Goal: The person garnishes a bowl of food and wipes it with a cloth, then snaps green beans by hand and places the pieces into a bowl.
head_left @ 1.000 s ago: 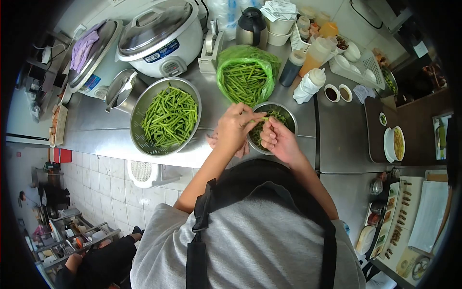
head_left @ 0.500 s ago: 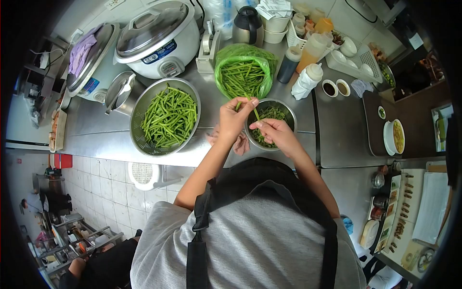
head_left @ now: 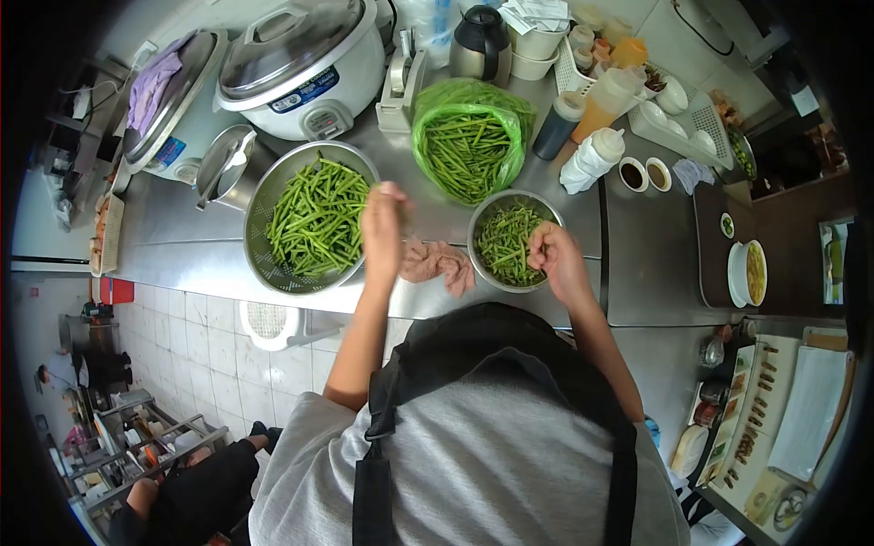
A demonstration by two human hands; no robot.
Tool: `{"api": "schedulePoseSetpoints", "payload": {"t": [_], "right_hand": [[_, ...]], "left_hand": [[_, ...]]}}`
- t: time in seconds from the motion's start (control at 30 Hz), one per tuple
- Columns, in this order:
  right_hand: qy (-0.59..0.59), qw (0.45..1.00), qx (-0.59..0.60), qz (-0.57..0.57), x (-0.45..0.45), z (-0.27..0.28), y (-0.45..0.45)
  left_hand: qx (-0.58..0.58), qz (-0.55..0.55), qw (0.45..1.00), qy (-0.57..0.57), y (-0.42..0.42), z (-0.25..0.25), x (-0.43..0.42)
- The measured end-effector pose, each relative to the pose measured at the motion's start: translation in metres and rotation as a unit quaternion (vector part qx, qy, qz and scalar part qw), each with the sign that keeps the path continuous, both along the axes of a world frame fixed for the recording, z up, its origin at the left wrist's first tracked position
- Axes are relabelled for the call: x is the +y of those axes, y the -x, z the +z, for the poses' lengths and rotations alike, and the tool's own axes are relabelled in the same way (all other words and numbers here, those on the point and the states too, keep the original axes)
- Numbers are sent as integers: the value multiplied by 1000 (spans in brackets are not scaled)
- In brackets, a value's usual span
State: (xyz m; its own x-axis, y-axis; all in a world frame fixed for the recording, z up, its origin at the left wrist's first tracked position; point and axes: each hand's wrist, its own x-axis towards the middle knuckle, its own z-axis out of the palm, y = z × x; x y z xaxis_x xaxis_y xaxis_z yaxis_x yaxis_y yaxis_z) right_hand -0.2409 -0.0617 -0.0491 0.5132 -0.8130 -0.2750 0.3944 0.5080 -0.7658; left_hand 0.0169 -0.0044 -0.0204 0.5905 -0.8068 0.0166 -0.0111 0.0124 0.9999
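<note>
My left hand point(head_left: 382, 233) is at the right rim of a perforated metal colander point(head_left: 258, 257) heaped with cut green beans point(head_left: 314, 218). Motion smears its fingers, so whether they hold anything does not show. My right hand point(head_left: 558, 261) is over the right side of a smaller metal bowl point(head_left: 480, 264); its fingers are curled and pinched together, and anything in them is hidden. Bean trimmings point(head_left: 508, 241) fill that bowl. Behind the bowl stands an open green plastic bag point(head_left: 521, 118) full of long green beans point(head_left: 464, 150). A crumpled pinkish cloth point(head_left: 437, 264) lies between colander and bowl.
Two large rice cookers point(head_left: 300, 73) and a metal pot point(head_left: 246, 173) stand at the back left. A thermos jug point(head_left: 480, 45), squeeze bottles point(head_left: 592, 159) and sauce cups point(head_left: 633, 175) line the back right. A tray point(head_left: 715, 227) holds a soup bowl point(head_left: 754, 273). Another person's dark-clothed leg point(head_left: 218, 482) shows lower left.
My hands have separated: the left moved left from above the small bowl to the colander's edge, and the right shifted slightly right and down. The green bean held between them is no longer visible.
</note>
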Motion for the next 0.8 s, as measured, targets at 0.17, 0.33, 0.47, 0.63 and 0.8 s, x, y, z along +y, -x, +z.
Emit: {"api": "schedulePoseSetpoints", "payload": {"t": [0.17, 0.33, 0.47, 0.63, 0.8], "right_hand": [[-21, 990, 109, 88, -16, 6, 13], [250, 907, 318, 117, -21, 9, -8], [538, 738, 395, 104, -31, 1, -13], [353, 805, 452, 154, -39, 29, -15], [426, 780, 448, 97, -40, 35, -9]], "left_hand": [[-367, 84, 907, -188, -93, 20, 12], [-632, 131, 738, -195, -105, 10, 1], [-539, -102, 835, -42, -43, 2, -48], [-676, -227, 699, -48, -6, -63, -106], [-775, -243, 581, -53, -18, -65, -125]]}}
